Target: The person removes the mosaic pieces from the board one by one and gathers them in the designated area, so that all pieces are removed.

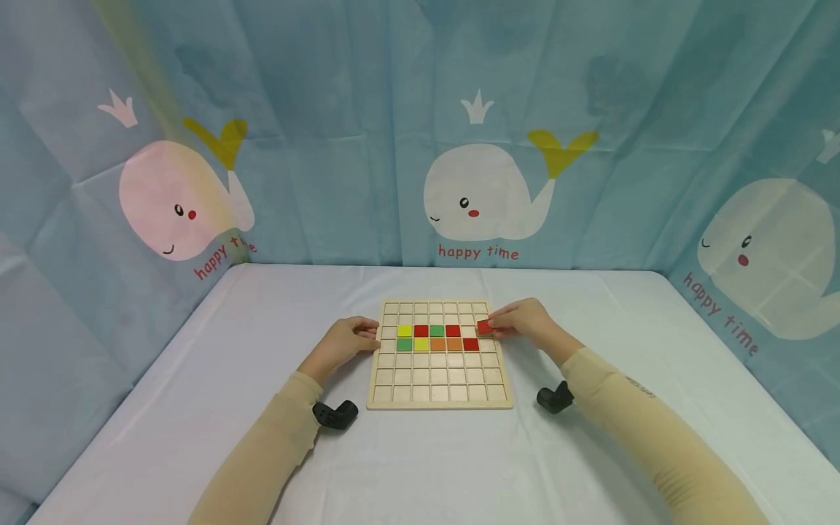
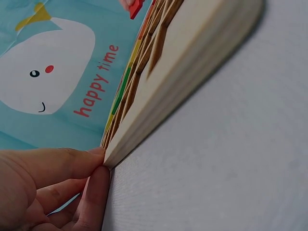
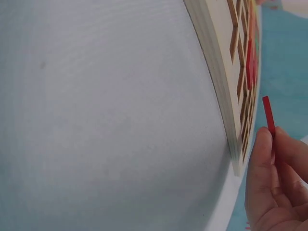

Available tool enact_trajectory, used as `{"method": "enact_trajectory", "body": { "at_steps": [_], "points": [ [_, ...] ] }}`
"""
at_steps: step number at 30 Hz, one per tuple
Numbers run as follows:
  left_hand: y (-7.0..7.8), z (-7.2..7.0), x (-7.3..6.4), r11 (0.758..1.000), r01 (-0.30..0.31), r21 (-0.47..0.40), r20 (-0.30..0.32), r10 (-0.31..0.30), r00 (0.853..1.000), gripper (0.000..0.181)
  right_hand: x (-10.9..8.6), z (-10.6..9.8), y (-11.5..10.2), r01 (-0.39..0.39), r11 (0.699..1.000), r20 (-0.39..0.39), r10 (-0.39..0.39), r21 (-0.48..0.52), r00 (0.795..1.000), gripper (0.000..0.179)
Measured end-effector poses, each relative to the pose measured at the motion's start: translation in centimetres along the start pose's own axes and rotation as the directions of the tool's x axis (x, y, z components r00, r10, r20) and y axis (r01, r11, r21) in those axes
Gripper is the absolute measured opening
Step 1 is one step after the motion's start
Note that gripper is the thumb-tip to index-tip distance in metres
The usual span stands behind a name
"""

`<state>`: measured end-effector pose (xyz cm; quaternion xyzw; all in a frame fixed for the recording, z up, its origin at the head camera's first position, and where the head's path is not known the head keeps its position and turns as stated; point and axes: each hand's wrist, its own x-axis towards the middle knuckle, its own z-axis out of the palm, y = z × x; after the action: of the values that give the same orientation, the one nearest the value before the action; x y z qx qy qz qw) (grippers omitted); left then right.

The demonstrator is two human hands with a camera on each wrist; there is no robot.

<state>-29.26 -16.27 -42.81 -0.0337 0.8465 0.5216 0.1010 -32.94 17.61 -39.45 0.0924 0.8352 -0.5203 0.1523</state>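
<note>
A square wooden grid board [image 1: 438, 394] lies flat on the table, with two rows of coloured tiles in its cells. The upper row runs yellow [image 1: 405, 331], red, green, red; the lower has green [image 1: 404, 345], yellow, two orange and a red one [image 1: 470, 345]. My left hand [image 1: 343, 345] grips the board's left edge between thumb and finger, as the left wrist view shows. My right hand [image 1: 523, 323] pinches a red tile [image 3: 269, 114] by one side, held on edge above the board's right part in the right wrist view.
A white cloth covers the table [image 1: 197, 423]. Behind it hangs a blue curtain [image 1: 328, 197] printed with whales. Black wrist devices [image 1: 336, 415] sit at both cuffs, close to the tabletop.
</note>
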Motion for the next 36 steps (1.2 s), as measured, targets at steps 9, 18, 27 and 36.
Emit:
{"method": "enact_trajectory", "body": {
  "at_steps": [9, 18, 27, 36],
  "points": [
    [-0.1, 0.0, 0.0, 1.0, -0.002, -0.001, 0.001, 0.002, 1.0, 0.045, -0.3, -0.6, 0.2, 0.02, 1.0, 0.001, -0.02, -0.006, 1.0, 0.033],
    [0.3, 0.0, -0.1, 1.0, 0.008, -0.005, -0.005, -0.008, 1.0, 0.045, -1.0, -1.2, 0.2, 0.027, 0.999, 0.001, -0.027, -0.028, 1.0, 0.033],
    [0.2, 0.0, -0.1, 1.0, 0.003, -0.011, 0.004, -0.003, 1.0, 0.045, -1.1, -2.0, 0.4, 0.015, 1.0, 0.006, -0.015, -0.013, 1.0, 0.037],
    [0.1, 0.0, 0.0, 1.0, 0.009, -0.013, 0.007, -0.009, 1.0, 0.045, -1.0, -3.1, 1.1, 0.036, 0.999, 0.029, -0.036, 0.01, 0.999, 0.036]
  ]
}}
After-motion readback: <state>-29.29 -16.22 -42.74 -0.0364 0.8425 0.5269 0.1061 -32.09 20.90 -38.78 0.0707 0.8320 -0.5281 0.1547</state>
